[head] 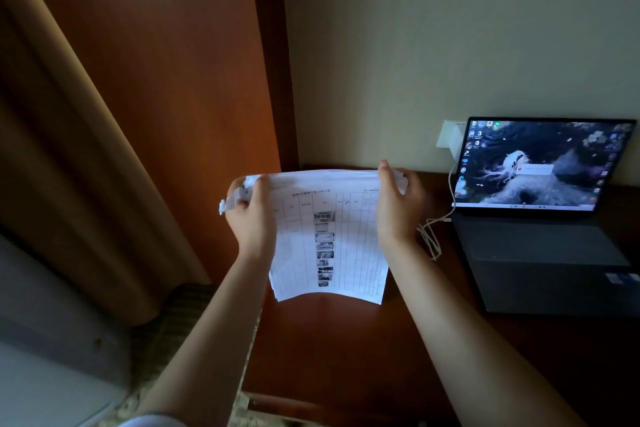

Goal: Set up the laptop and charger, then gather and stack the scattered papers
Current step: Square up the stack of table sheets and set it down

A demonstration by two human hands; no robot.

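My left hand (250, 219) and right hand (398, 207) hold the paper stack (329, 236) upright, fingers clamped on its top corners, near the table's (346, 350) back-left corner (laptop (540, 219) open at right edge).

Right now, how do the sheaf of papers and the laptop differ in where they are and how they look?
The sheaf of papers is held above the desk by the left hand and right hand; the laptop rests on the desk. The papers are white and curve downward; the laptop is dark and rigid, lid open, screen lit. A white cable runs to the laptop, not to the papers.
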